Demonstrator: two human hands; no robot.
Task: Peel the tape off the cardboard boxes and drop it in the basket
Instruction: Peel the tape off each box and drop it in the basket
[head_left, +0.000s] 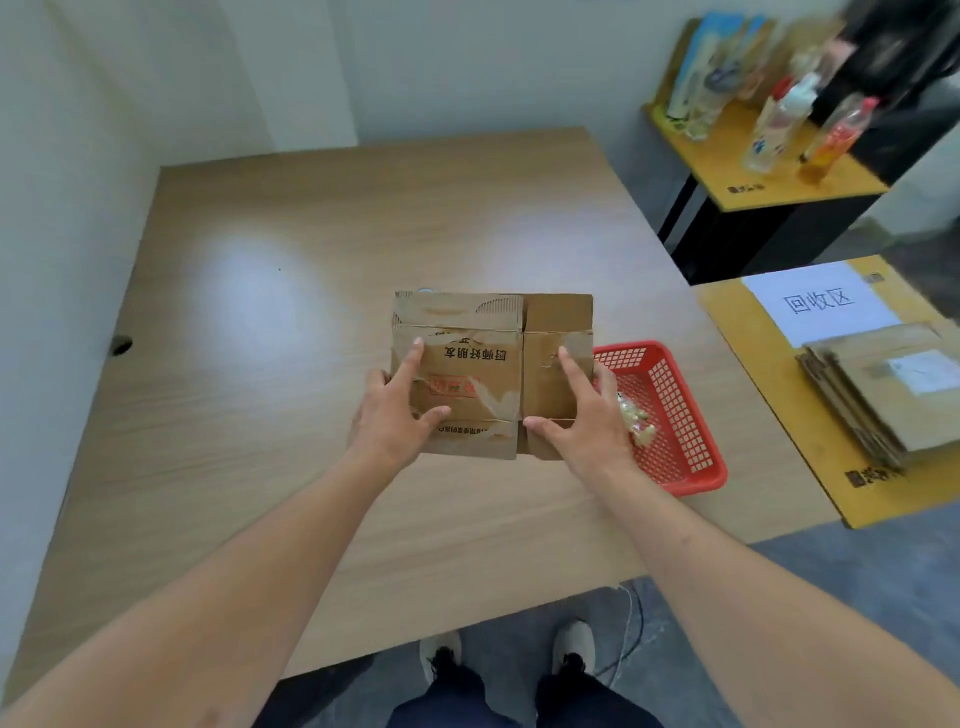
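- I read "回收区" in black on the white sheet (818, 301) lying on the yellow board (769, 374) at right.
- Flattened cardboard box (467, 364): black print, upside down to me, reads about "厨师好朋友"; red stamp below it illegible.
- Small black logo (746, 188) on far yellow shelf: unreadable.

The room is bright. Two white shiny spots glare on the table (311, 218). Past it, the bottles (779, 124) look blurry.

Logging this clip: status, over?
Both hands gripping flattened box over table. Tape wad in basket. Nothing blocking.
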